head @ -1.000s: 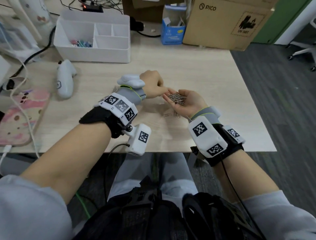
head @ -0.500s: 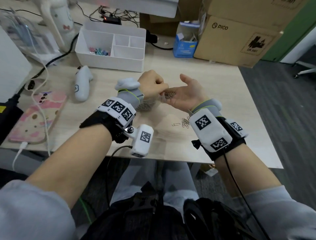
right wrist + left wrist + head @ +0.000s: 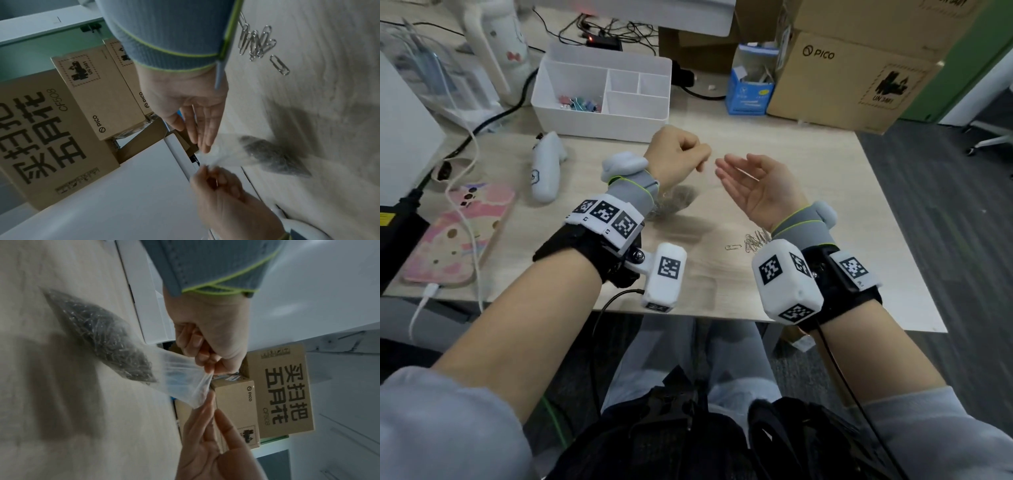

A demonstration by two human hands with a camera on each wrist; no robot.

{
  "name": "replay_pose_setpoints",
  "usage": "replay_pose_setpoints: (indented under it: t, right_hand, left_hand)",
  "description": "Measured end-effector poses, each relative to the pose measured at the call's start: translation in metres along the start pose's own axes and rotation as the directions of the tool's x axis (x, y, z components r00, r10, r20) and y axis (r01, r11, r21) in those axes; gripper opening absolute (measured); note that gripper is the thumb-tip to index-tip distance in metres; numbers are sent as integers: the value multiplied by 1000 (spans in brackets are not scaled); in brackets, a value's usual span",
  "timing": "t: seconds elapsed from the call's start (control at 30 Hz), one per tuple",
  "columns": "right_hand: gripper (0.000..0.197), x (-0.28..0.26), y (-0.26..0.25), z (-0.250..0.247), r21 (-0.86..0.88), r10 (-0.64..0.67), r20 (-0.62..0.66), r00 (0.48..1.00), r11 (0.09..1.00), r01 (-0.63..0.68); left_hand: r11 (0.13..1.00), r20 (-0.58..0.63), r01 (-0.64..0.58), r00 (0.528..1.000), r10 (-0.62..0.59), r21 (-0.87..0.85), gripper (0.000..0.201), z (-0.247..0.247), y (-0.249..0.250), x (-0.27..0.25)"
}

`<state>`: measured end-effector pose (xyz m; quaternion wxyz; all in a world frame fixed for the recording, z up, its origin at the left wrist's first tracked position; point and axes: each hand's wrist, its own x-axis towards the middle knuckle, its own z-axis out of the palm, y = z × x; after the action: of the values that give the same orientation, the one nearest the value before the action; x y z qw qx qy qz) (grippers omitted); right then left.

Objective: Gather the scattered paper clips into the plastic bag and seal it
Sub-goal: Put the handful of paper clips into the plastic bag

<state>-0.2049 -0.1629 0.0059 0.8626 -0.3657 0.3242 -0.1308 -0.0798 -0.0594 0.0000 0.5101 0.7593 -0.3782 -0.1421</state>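
Observation:
My left hand (image 3: 700, 163) is curled and pinches the rim of a clear plastic bag (image 3: 180, 379), which it holds up off the table. The bag's bottom bulges with a dark mass of paper clips (image 3: 111, 344), also seen under the left wrist (image 3: 676, 202). My right hand (image 3: 743, 178) is palm up, fingers straight and palm empty; its fingertips (image 3: 205, 146) reach the bag's mouth. A small pile of loose paper clips (image 3: 755, 240) and a single clip (image 3: 734, 246) lie on the table by my right wrist, sharp in the right wrist view (image 3: 257, 40).
A white organiser tray (image 3: 633, 116) with coloured binder clips stands behind the hands. A white controller (image 3: 544, 168) and a pink-cased phone (image 3: 455, 236) on a cable lie to the left. A blue box (image 3: 750, 92) and cardboard boxes (image 3: 852, 78) line the back right.
The heap of clips that lay in my right palm is gone from it; the palm tilted toward the bag and now opens empty, a little apart from the left hand.

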Motion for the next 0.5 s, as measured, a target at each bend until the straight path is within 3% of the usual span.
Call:
replay_pose_setpoints:
  t: [0.13, 0.27, 0.4, 0.5]
  right_hand:
    - [18, 3, 2, 7, -94, 20, 7, 1000, 995, -19]
    - [19, 2, 10, 23, -288, 115, 143, 983, 955, -69]
    - [22, 3, 18, 37, -203, 117, 245, 962, 977, -67]
    - [25, 4, 28, 38, -165, 108, 254, 961, 984, -67]
  left_hand:
    - [993, -126, -86, 989, 76, -76, 28, -16, 15, 1]
    - [983, -194, -143, 974, 120, -114, 29, -26, 22, 1]
    - [985, -214, -153, 968, 133, -81, 29, -28, 21, -1]
    - [991, -160, -130, 979, 128, -2, 26, -23, 19, -5]
